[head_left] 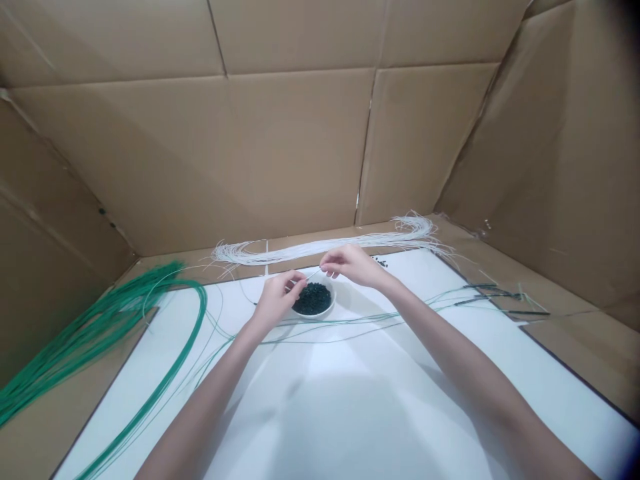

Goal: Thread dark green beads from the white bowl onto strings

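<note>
Over a small white bowl (327, 311) filled with dark beads (311, 299), both my hands hold a thin white strand (313, 273). My left hand (279, 298) pinches it at the bowl's left side. Just above the far rim, my right hand (351, 264) grips the other part between thumb and fingertips. A short straight piece of the strand shows between the two hands. Whether a bead sits on it is too small to tell.
A bundle of white strands (305, 251) lies along the back. Green strands (100, 330) are heaped at left, some curving over the white board (340, 413). Dark-tipped green strands (493, 293) rest at right. A few loose beads (381, 262) lie behind my right hand. Cardboard walls (295, 147) surround the board.
</note>
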`<state>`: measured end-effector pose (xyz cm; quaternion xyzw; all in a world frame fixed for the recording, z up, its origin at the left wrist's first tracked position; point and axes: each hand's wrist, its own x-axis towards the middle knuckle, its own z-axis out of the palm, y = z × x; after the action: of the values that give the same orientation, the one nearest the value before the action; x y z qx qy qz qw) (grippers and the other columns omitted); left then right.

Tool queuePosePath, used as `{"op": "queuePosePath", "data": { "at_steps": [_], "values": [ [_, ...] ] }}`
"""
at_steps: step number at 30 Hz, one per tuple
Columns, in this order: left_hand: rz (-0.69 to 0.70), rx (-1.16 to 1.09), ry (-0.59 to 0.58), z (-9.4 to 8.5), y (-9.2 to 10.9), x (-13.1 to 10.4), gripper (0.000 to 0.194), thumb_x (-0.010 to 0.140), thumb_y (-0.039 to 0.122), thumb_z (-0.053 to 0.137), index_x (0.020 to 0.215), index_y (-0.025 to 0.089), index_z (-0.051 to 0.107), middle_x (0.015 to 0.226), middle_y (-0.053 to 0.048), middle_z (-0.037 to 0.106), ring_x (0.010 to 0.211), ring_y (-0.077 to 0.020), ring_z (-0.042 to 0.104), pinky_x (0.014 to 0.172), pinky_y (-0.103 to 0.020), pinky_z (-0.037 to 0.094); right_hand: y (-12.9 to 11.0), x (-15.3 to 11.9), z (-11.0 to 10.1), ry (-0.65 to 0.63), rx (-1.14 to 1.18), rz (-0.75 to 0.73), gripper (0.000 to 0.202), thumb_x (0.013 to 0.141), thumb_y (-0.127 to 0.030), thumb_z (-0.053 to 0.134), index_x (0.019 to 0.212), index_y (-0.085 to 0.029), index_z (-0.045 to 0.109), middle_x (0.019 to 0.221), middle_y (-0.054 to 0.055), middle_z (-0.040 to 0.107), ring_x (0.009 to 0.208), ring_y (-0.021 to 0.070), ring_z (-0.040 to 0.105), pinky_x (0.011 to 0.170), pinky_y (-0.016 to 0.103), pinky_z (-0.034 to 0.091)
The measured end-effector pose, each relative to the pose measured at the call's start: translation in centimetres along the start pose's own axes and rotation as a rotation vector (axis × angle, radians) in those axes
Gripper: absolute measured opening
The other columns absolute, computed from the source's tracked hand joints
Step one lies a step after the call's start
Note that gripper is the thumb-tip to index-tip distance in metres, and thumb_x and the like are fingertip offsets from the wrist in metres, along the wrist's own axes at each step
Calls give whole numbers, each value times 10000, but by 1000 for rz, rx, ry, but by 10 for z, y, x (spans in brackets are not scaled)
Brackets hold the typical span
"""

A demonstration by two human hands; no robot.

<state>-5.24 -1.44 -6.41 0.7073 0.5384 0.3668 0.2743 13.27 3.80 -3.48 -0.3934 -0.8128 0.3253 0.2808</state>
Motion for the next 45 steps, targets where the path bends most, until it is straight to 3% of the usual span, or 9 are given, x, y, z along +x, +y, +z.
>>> {"op": "queuePosePath", "data": {
  "at_steps": [9,21,31,40,45],
  "values": [
    [-23,-62,63,-3,-1,-2,244,745,352,499,802,161,641,719,-30,657,587,-137,599,575,-219,467,13,2,7,98,314,41,224,649,-327,621,708,-113,648,629,48,644,533,119,590,535,235,494],
    [-1,-35,46,-2,-5,-2,229,743,326,499,788,165,655,725,-25,670,616,-140,598,572,-217,474,10,-1,13,182,95,-65,207,670,-335,609,671,-145,691,662,48,659,559,116,551,535,226,447],
    [13,-55,22,0,-7,-1,194,744,272,492,773,162,650,756,-23,681,713,-149,621,691,-230,477,18,0,14,115,182,24,282,617,-398,646,671,-126,693,622,64,659,500,121,554,492,230,449],
    [-24,-69,-5,4,-11,-1,223,744,302,490,771,150,649,753,-37,683,717,-164,625,702,-253,478,18,1,21,111,166,37,228,676,-328,591,671,-111,658,580,48,623,497,117,558,525,238,466],
    [-64,-91,64,4,-13,0,235,745,315,491,755,135,641,732,-49,678,693,-161,621,692,-250,468,15,2,23,112,293,82,269,711,-340,534,762,-113,670,622,58,632,548,126,570,491,225,466]
  ]
}}
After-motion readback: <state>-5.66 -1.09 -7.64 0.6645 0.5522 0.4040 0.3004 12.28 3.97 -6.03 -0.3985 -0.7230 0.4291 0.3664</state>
